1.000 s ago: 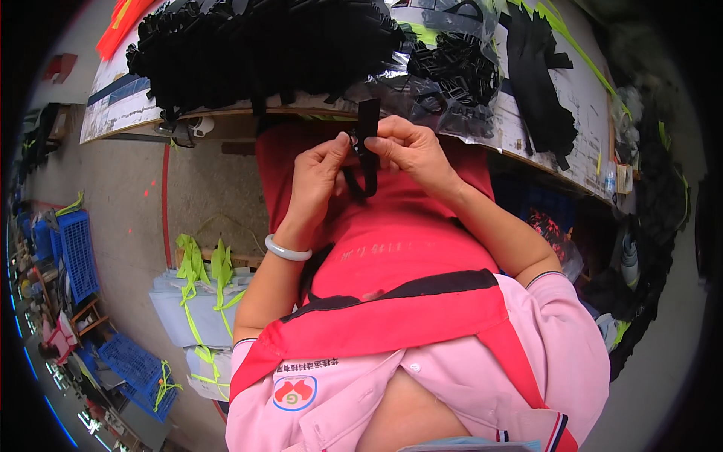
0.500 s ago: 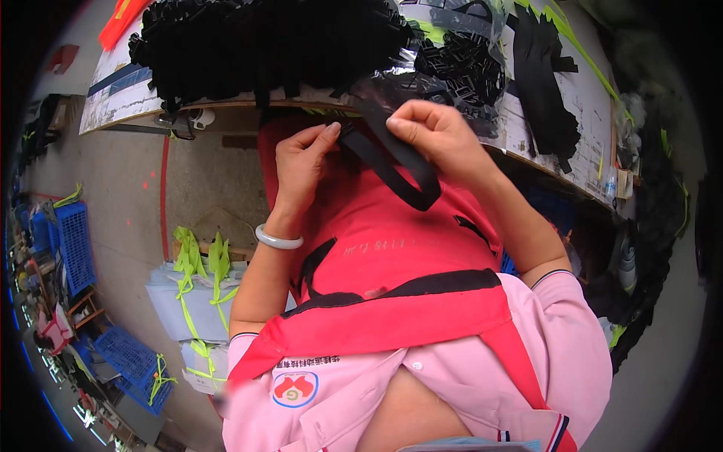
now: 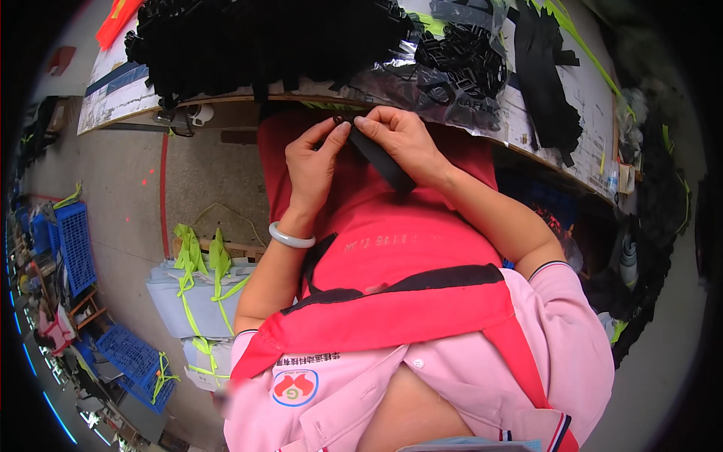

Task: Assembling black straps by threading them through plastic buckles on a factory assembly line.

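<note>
My left hand (image 3: 315,164) and my right hand (image 3: 401,139) meet just below the table edge, both pinching the upper end of a black strap (image 3: 380,160). The strap runs down and to the right under my right palm, over my red apron (image 3: 392,241). A pale bangle (image 3: 291,239) circles my left wrist. Directly above my hands, a large heap of black straps (image 3: 256,41) covers the table top.
The wooden table edge (image 3: 226,98) runs across the top, with more black strap pieces on silver foil (image 3: 459,56) and a dark bundle (image 3: 546,68) at the right. Grey bundles tied with yellow-green tape (image 3: 199,294) sit on the floor at my left, blue crates (image 3: 75,241) beyond.
My hands rose toward the table edge and closed together. The strap, held upright, then stretched out as a loop, is now gathered between both hands' fingertips.
</note>
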`<state>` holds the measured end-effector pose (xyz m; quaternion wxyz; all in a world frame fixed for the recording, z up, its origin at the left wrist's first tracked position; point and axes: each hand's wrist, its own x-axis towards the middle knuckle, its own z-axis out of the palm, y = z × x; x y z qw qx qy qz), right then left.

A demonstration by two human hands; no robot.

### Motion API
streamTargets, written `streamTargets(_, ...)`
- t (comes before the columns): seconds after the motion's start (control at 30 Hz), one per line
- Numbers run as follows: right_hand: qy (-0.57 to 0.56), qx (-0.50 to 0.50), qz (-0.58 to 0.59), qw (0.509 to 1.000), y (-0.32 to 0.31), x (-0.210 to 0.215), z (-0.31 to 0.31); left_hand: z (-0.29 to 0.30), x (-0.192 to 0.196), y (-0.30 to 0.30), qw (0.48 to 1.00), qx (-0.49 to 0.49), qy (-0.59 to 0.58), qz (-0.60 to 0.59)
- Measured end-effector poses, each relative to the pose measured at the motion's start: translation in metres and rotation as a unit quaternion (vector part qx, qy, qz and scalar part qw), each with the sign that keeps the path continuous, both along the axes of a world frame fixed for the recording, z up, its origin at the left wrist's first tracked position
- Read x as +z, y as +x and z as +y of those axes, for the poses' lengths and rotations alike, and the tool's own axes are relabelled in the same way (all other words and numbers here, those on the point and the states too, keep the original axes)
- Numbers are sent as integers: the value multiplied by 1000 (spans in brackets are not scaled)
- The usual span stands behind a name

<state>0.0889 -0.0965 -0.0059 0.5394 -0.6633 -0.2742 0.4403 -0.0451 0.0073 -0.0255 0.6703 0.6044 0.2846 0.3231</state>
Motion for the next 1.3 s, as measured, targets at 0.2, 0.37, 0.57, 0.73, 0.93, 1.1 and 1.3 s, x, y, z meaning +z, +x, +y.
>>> streamTargets(0.2, 21, 152, 13, 988, 7, -2, 4, 38, -41, -29, 886, -65, -448, -100)
streamTargets(0.37, -22, 166, -63, 984, 7, 8, 1, 42, -18, -27, 911, -163, -378, -29)
streamTargets(0.57, -58, 168, 245, 953, 16, -4, 8, 25, 10, -29, 957, -149, -236, 83)
streamTargets(0.73, -4, 157, -40, 987, 25, 46, 38, 48, 30, -64, 953, -179, -235, 74)
streamTargets(0.93, 229, -87, -501, 830, 142, 208, 132, 132, 149, -127, 987, -146, -7, -63)
streamTargets(1.1, 278, -70, -488, 824, 95, 264, 190, 214, 226, -90, 995, -15, 86, -42)
streamTargets(1.3, 297, 87, -703, 640, 33, 152, 206, 273, 180, -43, 982, 10, 122, 143)
